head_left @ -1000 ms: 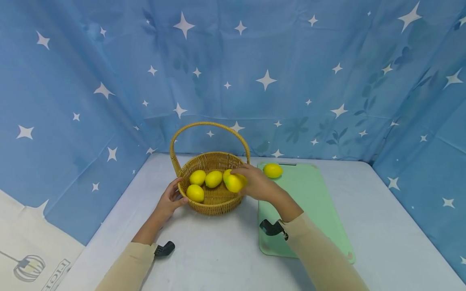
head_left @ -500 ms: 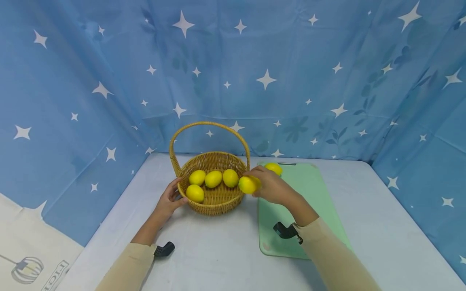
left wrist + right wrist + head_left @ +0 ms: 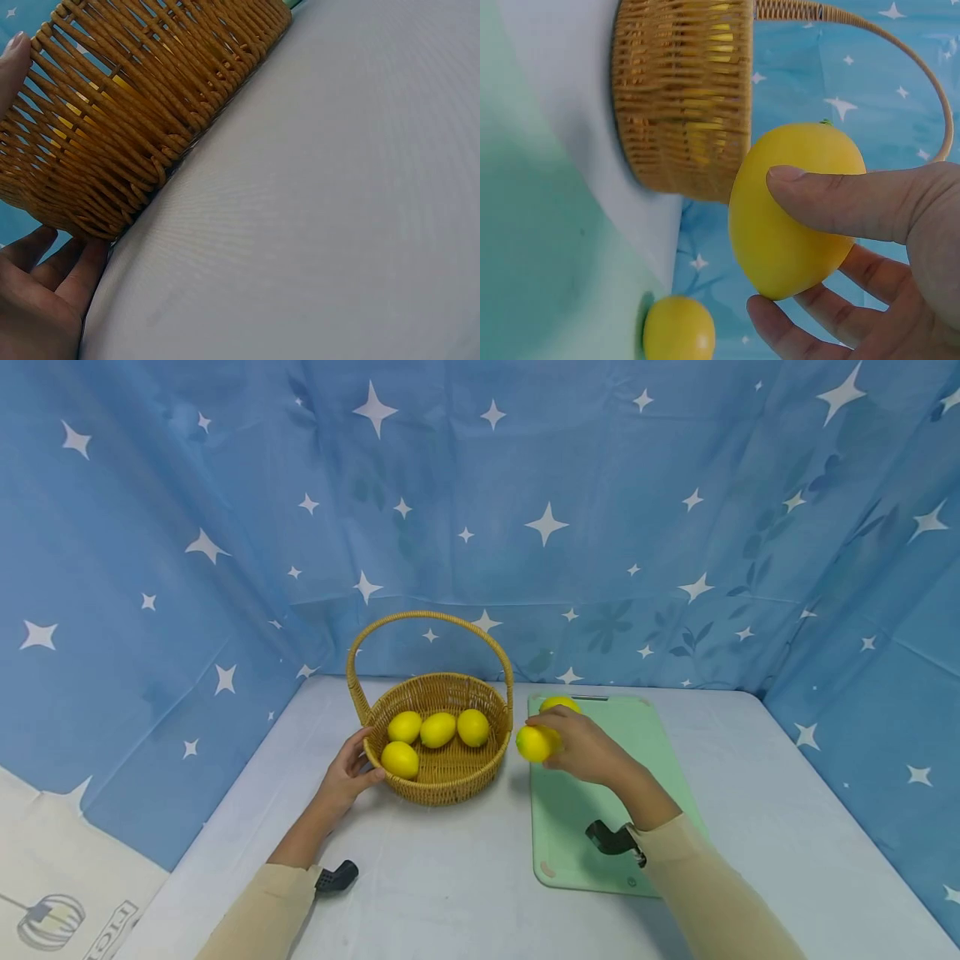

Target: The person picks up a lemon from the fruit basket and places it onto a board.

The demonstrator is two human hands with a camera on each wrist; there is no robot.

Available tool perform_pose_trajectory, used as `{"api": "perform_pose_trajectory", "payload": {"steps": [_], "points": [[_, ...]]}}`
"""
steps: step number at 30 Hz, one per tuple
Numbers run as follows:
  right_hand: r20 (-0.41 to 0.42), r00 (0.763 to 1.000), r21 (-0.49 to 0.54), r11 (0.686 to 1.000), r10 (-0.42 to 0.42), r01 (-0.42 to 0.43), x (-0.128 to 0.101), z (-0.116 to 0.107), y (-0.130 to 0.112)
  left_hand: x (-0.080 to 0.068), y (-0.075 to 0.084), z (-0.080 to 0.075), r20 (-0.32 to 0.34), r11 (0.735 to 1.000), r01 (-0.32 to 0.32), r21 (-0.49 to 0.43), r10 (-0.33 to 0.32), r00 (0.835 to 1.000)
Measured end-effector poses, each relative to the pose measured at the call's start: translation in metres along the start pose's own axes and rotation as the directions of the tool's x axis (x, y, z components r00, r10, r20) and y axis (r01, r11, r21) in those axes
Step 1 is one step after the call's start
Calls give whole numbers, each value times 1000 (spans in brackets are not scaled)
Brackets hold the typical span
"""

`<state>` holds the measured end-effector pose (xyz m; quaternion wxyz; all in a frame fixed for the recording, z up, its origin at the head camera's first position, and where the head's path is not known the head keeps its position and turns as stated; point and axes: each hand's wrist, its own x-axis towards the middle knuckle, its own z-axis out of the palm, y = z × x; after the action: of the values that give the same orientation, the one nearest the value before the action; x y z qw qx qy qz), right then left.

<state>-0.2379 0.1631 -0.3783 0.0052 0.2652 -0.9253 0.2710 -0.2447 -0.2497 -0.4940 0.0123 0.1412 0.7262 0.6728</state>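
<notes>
My right hand (image 3: 588,747) holds a yellow lemon (image 3: 534,743) between thumb and fingers, above the left part of a light green cutting board (image 3: 600,827). In the right wrist view the thumb lies across this lemon (image 3: 799,240). To the left stands a round wicker basket (image 3: 442,792) with a tall arched handle and several lemons (image 3: 438,730) inside. My left hand (image 3: 345,777) grips the basket's left side. The left wrist view shows its thumb at the rim and its fingers low against the wicker wall (image 3: 127,112).
Another lemon (image 3: 559,702) lies at the back left of the cutting board, partly hidden by my right hand. A white cloth (image 3: 442,885) covers the table. Blue curtains (image 3: 420,527) with white stars hang behind and along both sides.
My right hand has carried its lemon rightward from over the basket to over the cutting board. A lemon it overlapped in the basket now shows fully. The left hand stays on the basket.
</notes>
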Motion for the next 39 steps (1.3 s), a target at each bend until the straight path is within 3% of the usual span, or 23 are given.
{"api": "perform_pose_trajectory", "payload": {"steps": [8,21,39], "points": [[-11,997,21,997,81,-80,-9,-9,19,-1,5,1,2,1000,6,7,-6,1000],[-38,995,-18,996,90,-90,-24,-12,51,0,3,0,5,1000,-5,-6,5,1000],[12,987,-98,983,159,-157,-32,-18,99,-2,3,2,-6,1000,6,-16,-6,1000]]}}
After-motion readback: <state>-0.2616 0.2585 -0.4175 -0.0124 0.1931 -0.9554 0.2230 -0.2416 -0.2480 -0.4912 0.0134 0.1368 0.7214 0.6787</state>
